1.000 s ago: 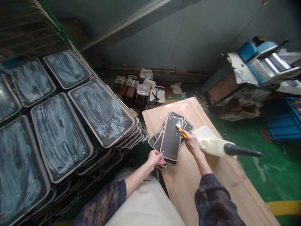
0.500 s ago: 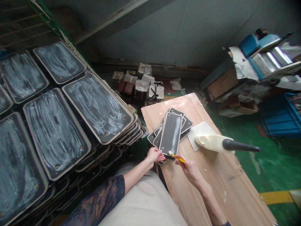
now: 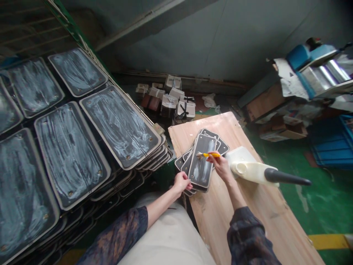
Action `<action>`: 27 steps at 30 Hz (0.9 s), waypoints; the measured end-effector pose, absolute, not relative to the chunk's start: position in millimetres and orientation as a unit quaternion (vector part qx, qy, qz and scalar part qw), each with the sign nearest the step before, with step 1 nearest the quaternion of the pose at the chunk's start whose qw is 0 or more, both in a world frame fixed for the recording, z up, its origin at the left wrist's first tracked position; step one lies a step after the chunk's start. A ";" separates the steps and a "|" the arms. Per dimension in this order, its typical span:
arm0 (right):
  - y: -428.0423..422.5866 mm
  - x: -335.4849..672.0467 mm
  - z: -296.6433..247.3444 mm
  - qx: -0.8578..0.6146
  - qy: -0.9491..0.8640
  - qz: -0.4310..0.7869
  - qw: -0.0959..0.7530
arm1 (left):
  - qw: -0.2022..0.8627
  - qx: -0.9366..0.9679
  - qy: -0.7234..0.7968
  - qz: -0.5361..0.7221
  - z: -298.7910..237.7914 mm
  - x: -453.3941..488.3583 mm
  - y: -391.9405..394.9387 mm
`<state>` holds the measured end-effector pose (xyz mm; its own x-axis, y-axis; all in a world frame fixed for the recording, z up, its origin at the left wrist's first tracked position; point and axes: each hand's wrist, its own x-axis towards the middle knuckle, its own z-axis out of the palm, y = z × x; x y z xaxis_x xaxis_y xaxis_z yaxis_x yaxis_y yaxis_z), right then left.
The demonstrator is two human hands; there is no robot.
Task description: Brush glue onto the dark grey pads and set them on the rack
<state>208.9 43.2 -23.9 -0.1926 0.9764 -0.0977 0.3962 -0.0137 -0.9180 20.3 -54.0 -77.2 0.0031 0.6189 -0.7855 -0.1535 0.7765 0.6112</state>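
My right hand (image 3: 220,164) is closed round a small yellow-handled brush (image 3: 211,155). The brush's bristles touch the upper middle of a dark rectangular panel (image 3: 202,163) with a pale rim and small corner holes. White streaks lie along this panel's right side and lower part. At its lower left corner, my left hand (image 3: 182,182) pinches the edge with closed fingers. Beneath it, several similar panels (image 3: 224,147) are fanned out in a pile on the wooden board (image 3: 234,221). A whitish plastic bottle (image 3: 252,169) with a dark nozzle is right of the pile.
On the left, a rack bears tall stacks of larger dark panels (image 3: 118,125) smeared with white. Tied bundles (image 3: 176,103) sit on the floor behind the board. At the right are a machine with metal rollers (image 3: 328,71), a cardboard box (image 3: 285,129) and a blue crate (image 3: 331,141).
The brush in my right hand has moved from the panel's lower end up to its upper middle. White streaks now also mark the lower left part. My left hand stays at the corner.
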 end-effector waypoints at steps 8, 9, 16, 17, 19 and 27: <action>96.0 190.1 -33.4 -0.565 -0.742 0.201 0.301 | 0.691 0.184 0.632 0.298 -76.5 18.9 -53.6; 99.8 189.6 -36.8 -0.569 -0.744 0.192 0.293 | 0.691 0.183 0.632 0.298 -76.3 18.7 -53.4; 61.8 192.3 -31.4 -0.524 -0.779 0.256 0.230 | 0.694 0.180 0.626 0.305 -77.8 15.8 -53.8; 49.2 192.5 -26.5 -0.515 -0.782 0.277 0.218 | 0.694 0.179 0.626 0.307 -78.7 15.2 -54.1; 22.5 192.6 -17.1 -0.499 -0.777 0.329 0.199 | 0.695 0.177 0.625 0.308 -80.3 14.1 -54.5; -57.1 200.2 -8.2 -0.489 -0.647 0.551 0.198 | 0.701 0.179 0.617 0.310 -76.7 10.8 -54.8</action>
<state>200.2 -57.1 -8.2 -0.4441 0.8504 -0.2823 0.4140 -0.0847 -0.9063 10.8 -54.8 -76.7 0.0470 0.6552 -0.7540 -0.2141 0.7439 0.6331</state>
